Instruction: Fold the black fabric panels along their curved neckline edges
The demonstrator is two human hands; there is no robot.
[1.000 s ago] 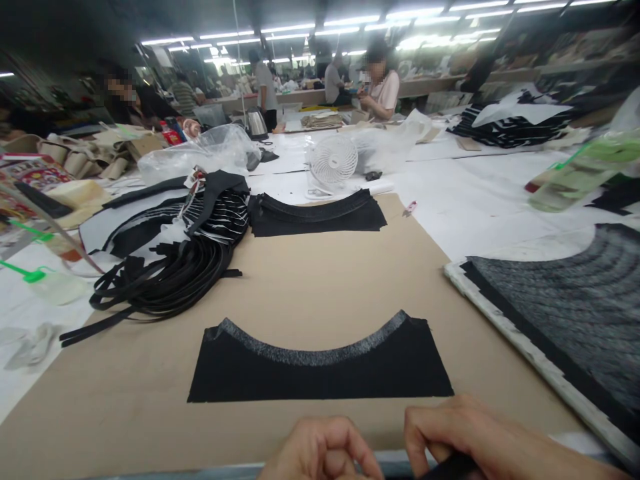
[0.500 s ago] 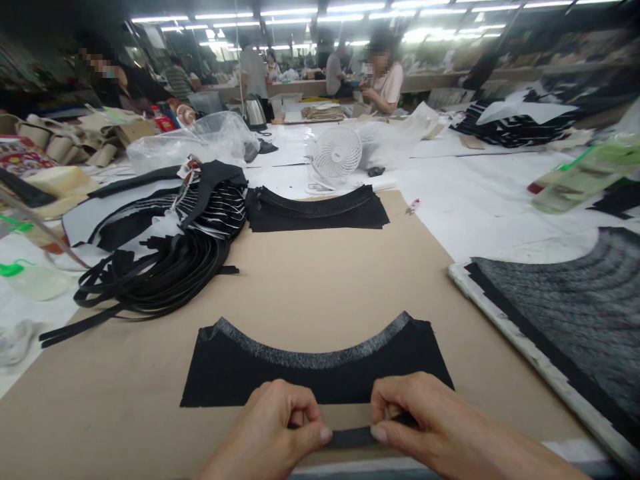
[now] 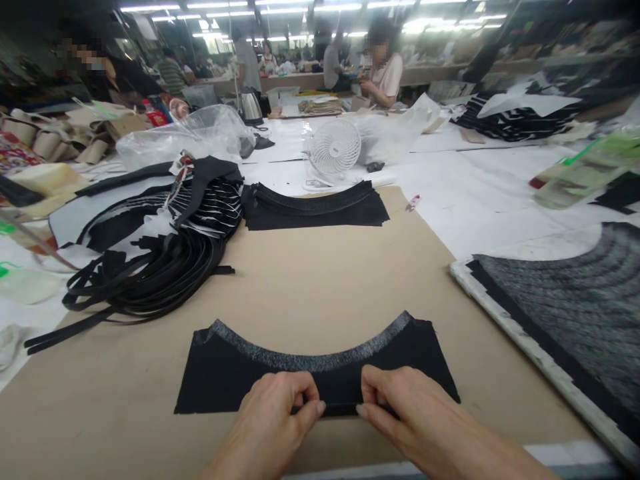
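Observation:
A black strip point(image 3: 341, 409) is pinched between the thumb and fingers of my left hand point(image 3: 277, 417) and of my right hand point(image 3: 405, 410). The short stretch of strip between my hands runs level along the near edge of a curved black fabric piece point(image 3: 215, 377). I cannot tell whether the strip touches that piece. The piece lies flat on brown board, and a speckled grey band follows its concave far edge. My hands cover parts of its near side. Whatever strip lies inside my fists is hidden.
Left lies a coil of black strips point(image 3: 145, 280). Ahead sits a stack of curved black pieces point(image 3: 315, 210), with a white fan point(image 3: 335, 148) behind it. A board with speckled overlapping pieces point(image 3: 565, 293) is at right. A green-tinted bottle point(image 3: 585, 173) lies beyond. People work in the background.
Both my hands have moved slightly away from me and closer together, carrying the strip from in front of the fabric piece to its near edge.

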